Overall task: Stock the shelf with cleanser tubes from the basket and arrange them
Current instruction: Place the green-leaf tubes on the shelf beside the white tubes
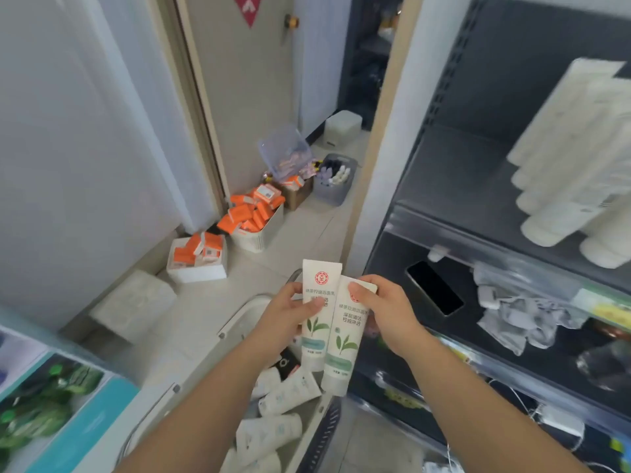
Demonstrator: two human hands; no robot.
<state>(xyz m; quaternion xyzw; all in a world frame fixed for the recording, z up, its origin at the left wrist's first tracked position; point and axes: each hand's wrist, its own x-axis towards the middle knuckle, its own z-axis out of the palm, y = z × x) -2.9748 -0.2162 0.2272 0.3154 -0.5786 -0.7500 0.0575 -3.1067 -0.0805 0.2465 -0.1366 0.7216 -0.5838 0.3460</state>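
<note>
- head view: i see both grips raised over the basket [326, 435], each with one cleanser tube.
- left grip [290, 312] grasps the left tube [319, 278] at mid-body, thumb across the printed front; the tube is upright, cap down.
- right grip [387, 315] pinches the right tube [345, 349] near its flat crimped end, thumb on the front; this tube tilts slightly and its edge overlaps the left tube.
- both tubes are white with a round red logo and green leaves.
- more white tubes [290, 394] lie jumbled in the basket under the forearms.
- to the right, the dark shelf [461, 186] carries a blurred row of pale tubes [563, 186].
- a black phone [433, 288] lies on the shelf level below.
- orange packets [252, 213] fill boxes on the floor by the door.
</note>
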